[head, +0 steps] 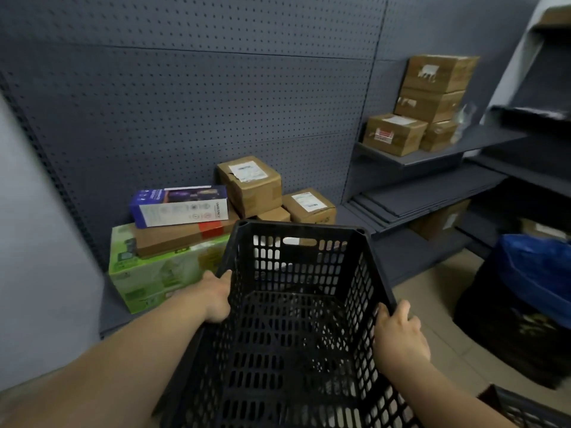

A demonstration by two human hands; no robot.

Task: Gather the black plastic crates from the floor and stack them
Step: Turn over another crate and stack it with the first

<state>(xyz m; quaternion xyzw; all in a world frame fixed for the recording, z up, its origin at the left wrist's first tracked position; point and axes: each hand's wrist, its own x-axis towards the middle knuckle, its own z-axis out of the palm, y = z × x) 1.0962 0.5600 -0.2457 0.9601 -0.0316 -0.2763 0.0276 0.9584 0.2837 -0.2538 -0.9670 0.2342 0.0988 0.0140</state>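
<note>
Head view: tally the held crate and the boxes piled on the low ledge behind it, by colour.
Black crate: 1
Brown cardboard boxes: 4
Blue-and-white box: 1
Green box: 1
Total: 7

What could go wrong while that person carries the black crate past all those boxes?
The black crate is held only by its side rims, left hand and right hand, so it might tilt or slip. Its far edge sits close to the stacked cardboard boxes and could knock them. Another crate low on the right may trip the person.
</note>
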